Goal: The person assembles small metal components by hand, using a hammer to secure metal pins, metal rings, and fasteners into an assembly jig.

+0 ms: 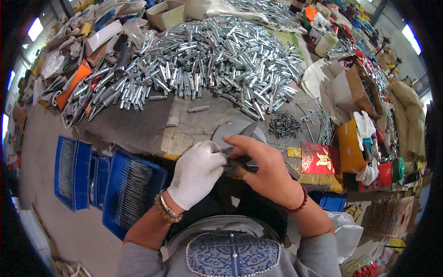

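My left hand [198, 173], in a white glove, is closed with its fingertips pressed together near the table's front edge. My bare right hand [270, 173] is curled in from the other side, thumb and fingers bent close to the gloved fingers. What they grip between them is dark and mostly hidden. Just beyond the hands is a round grey metal disc [224, 132] with a dark angular metal piece [249, 129] over it. A big heap of shiny metal tubes [226, 55] covers the table behind, and one loose tube [198, 109] lies in front of it.
Small dark pins [284, 125] form a pile right of the disc, near thin metal rods [326, 129] and a red printed packet [316, 158]. Blue bins [109, 203] holding rows of metal rods stand at lower left. An open cardboard box [362, 90] and white gloves [364, 124] are at right.
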A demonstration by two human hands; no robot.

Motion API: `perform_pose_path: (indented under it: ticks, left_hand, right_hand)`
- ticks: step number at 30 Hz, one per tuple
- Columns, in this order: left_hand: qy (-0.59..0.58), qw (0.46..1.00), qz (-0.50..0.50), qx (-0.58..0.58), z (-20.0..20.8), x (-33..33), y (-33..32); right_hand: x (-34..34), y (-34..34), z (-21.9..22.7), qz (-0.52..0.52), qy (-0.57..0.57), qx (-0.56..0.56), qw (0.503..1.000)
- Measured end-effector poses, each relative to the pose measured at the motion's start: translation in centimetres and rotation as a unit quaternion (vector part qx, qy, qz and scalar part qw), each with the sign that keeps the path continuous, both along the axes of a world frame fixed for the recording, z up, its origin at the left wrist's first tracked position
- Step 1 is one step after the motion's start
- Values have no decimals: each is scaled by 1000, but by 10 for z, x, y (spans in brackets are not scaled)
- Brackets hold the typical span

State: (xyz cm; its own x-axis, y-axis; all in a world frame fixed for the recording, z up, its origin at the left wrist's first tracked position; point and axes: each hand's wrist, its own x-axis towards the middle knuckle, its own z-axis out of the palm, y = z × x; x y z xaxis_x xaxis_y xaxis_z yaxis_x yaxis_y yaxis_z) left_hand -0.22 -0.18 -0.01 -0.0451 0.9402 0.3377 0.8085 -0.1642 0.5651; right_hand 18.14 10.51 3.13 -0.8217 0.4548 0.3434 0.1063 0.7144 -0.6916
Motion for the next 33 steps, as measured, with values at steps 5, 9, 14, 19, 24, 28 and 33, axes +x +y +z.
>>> perform_pose_path:
  ticks: [5, 9, 14, 19, 24, 28, 33]
  left_hand:
    - [-44, 999, -4, -11, 3, 1, 0]
    - [-45, 999, -6, -17, 2, -1, -1]
    - [-30, 999, -1, -29, 2, -1, 0]
    - [-21, 1000, 11, 3, 3, 2, 2]
    - [-52, 999, -7, -5, -2, -2, 2]
    - [-60, 998, -6, -29, 1, 0, 2]
    - [-70, 997, -3, -42, 2, -1, 2]
  right_hand:
    - [12, -6, -12, -68, -1, -120, 990]
    - [12, -5, -12, -69, -5, -36, 997]
    - [3, -14, 2, -53, -77, 85, 992]
    - [3, -20, 8, -35, -110, 190, 975]
    - [35, -5, 7, -154, -92, 191, 965]
    - [55, 8, 0, -178, -200, 190, 944]
    - [66, -9, 4, -212, -114, 154, 958]
